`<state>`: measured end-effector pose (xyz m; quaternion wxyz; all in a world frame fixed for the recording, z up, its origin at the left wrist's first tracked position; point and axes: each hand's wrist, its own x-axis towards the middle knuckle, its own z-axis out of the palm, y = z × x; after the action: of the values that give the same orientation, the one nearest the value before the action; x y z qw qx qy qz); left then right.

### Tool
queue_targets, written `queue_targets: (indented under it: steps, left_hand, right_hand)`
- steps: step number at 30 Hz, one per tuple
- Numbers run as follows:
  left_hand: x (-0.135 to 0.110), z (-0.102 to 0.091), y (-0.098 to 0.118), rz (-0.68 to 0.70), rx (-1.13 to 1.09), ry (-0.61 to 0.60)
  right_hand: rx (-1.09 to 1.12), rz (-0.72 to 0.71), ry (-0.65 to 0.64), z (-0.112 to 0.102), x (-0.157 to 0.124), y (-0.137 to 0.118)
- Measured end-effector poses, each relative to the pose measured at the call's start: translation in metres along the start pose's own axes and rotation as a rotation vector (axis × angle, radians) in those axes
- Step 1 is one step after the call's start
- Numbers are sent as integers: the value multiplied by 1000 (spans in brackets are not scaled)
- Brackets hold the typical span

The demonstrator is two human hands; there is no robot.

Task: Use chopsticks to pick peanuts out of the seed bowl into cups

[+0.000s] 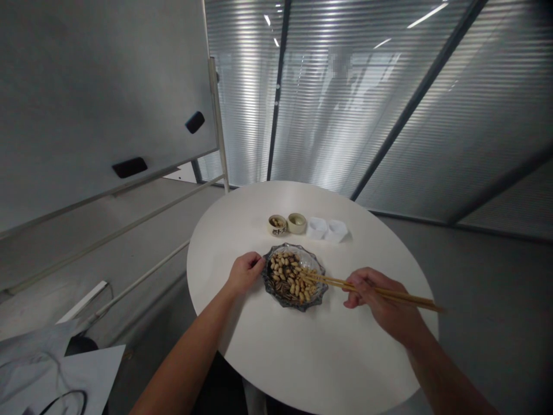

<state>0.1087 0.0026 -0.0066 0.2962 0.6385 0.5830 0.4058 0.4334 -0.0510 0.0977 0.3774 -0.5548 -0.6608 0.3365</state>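
A glass dish filled with peanuts and sunflower seeds sits mid-table on the round white table. My left hand rests against the dish's left rim with its fingers curled closed; whether they grip the rim I cannot tell. My right hand holds a pair of wooden chopsticks, whose tips reach into the nuts on the right side of the dish.
Behind the dish stand two small round cups, one holding nuts, and two small white containers. A whiteboard on a stand rises at left; frosted glass walls stand behind the table. Papers lie at the lower left.
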Motion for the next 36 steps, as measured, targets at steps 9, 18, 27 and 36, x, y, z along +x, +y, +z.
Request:
queue_targets:
  steps: [9, 18, 27, 36]
  left_hand:
    - [-1, 0, -1, 1, -14, -11]
    - [0, -2, 1, 7, 3, -8]
    - [0, 0, 0, -8, 17, -9]
    - [0, 1, 0, -27, -15, -11]
  right_hand:
    - [-317, -92, -144, -7, -3, -24]
    - [-345, -167, -21, 3, -6, -13]
    - [182, -159, 301, 19, 39, 3]
    - [285, -225, 335, 73, 138, -2]
